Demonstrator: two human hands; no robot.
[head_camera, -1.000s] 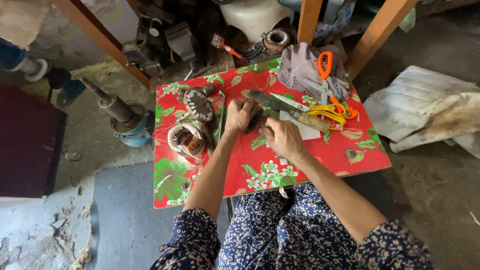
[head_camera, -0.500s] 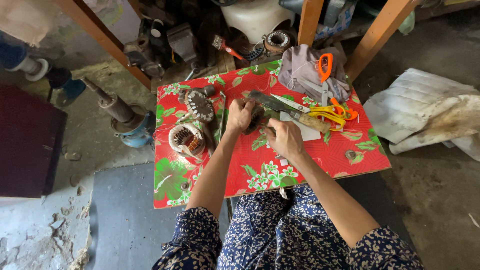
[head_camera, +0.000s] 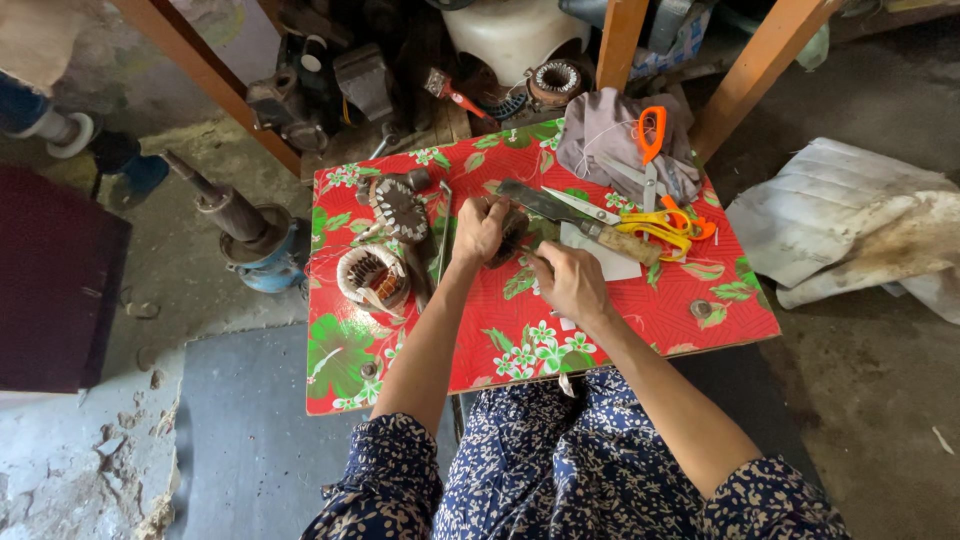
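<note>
The left hand (head_camera: 480, 228) is curled around a dark round motor part (head_camera: 508, 238) in the middle of the desk (head_camera: 640, 320), which has a red flowery cover. The right hand (head_camera: 570, 283) is just beside it, fingers bent; I cannot tell what it holds. A big knife (head_camera: 585, 222) and yellow scissors (head_camera: 670, 225) lie near.

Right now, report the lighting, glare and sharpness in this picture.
Head view: soft even daylight, no hard shadows; no glare on the red floral tabletop. Left hand and right hand look reasonably sharp; the dark part the left hand grips is too murky to identify. Edges bend slightly, wide-angle.
</note>
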